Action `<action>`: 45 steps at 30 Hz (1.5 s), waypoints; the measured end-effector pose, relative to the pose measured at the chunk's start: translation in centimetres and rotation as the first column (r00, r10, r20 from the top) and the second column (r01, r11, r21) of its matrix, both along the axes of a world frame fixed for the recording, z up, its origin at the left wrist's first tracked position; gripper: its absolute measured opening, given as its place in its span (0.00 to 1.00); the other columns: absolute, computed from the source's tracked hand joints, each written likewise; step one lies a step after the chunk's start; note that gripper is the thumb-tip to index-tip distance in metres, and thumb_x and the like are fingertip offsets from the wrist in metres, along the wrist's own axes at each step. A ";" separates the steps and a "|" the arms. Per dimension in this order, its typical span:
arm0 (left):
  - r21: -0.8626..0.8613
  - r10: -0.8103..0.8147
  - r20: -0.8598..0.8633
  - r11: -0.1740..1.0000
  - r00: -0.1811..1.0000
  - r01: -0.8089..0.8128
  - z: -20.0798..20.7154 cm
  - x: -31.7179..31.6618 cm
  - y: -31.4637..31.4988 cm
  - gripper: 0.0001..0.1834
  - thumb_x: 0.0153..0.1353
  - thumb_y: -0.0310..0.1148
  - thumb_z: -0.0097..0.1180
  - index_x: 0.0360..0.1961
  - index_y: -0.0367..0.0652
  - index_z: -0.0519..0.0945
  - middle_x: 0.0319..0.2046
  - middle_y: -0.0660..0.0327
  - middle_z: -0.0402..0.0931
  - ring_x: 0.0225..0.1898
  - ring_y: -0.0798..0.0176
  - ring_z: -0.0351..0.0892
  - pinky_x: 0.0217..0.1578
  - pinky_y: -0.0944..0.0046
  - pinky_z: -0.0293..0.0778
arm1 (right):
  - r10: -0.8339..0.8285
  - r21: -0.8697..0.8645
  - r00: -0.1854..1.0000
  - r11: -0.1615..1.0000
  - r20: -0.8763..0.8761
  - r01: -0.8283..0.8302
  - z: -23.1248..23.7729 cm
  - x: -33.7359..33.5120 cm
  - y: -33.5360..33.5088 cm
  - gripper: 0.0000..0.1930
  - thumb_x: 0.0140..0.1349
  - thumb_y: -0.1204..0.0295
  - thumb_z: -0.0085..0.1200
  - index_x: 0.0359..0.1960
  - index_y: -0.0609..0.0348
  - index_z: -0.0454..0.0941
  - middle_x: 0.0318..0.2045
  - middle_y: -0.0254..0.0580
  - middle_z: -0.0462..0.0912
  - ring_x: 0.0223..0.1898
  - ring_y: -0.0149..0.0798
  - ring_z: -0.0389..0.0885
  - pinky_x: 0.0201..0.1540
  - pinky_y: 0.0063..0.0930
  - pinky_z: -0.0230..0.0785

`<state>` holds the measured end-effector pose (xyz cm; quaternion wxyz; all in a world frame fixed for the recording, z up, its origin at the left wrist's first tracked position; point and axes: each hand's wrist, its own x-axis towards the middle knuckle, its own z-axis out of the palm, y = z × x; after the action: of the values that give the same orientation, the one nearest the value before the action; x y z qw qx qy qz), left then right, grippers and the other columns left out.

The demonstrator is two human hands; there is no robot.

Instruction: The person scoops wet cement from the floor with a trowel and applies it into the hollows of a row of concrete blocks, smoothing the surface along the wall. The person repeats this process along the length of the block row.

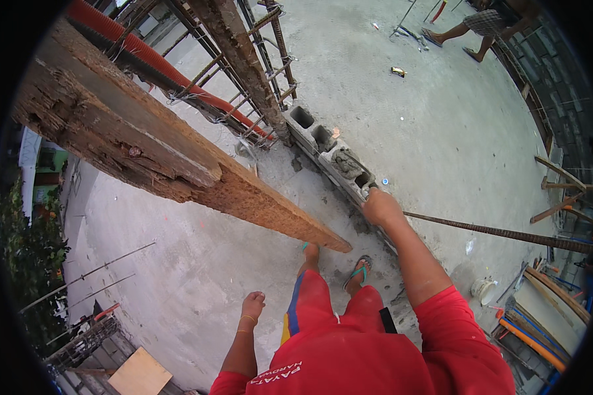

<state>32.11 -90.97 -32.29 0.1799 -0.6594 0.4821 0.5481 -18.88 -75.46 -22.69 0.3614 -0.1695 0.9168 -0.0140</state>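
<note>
My right hand reaches to the near end of a low row of grey hollow blocks. Its fingers are closed around something at the block's end; what it is stays mostly hidden, with only a small greyish bit showing. Wet-looking mortar is heaped on the block top just beyond these fingers. Down at my left side, my left hand hangs with its fingers curled in and nothing seen in them. It is apart from any object.
A thick, rough wooden post rises left of the blocks. Tied rebar and a red corrugated pipe stand behind it. A long rebar extends right of my hand. Another person's leg shows far right; a white bucket stands nearer.
</note>
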 end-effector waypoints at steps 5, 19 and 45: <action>0.011 -0.036 -0.018 0.999 0.999 0.036 0.2 -3.1 -5.2 0.15 0.66 0.38 0.57 0.51 0.45 0.80 0.41 0.64 0.81 0.37 0.65 0.81 0.37 0.63 0.75 | -0.015 0.040 0.999 0.999 0.052 0.013 -2.7 -1.9 -3.9 0.13 0.59 0.71 0.55 0.42 0.63 0.86 0.46 0.56 0.87 0.50 0.55 0.86 0.52 0.47 0.78; 0.047 -0.052 0.016 0.998 0.999 0.051 0.0 -3.5 -9.6 0.16 0.65 0.39 0.57 0.52 0.47 0.79 0.41 0.65 0.81 0.37 0.65 0.81 0.33 0.63 0.72 | 0.005 0.040 0.999 0.999 0.046 -0.007 -2.6 -0.4 -4.3 0.13 0.60 0.71 0.54 0.41 0.63 0.86 0.46 0.57 0.86 0.51 0.57 0.85 0.53 0.48 0.78; 0.025 -0.120 0.057 0.993 0.991 0.119 1.8 -4.8 -9.9 0.17 0.65 0.41 0.56 0.53 0.49 0.78 0.42 0.66 0.81 0.39 0.64 0.82 0.34 0.64 0.72 | -0.354 0.092 0.018 0.292 0.935 0.952 -10.9 3.4 -1.3 0.24 0.70 0.43 0.52 0.36 0.53 0.73 0.20 0.29 0.72 0.18 0.31 0.71 0.21 0.31 0.71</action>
<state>27.28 -100.87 -30.52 0.2336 -0.6430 0.5093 0.5221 -15.43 -76.74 -33.56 0.6151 0.2516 0.4963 -0.5587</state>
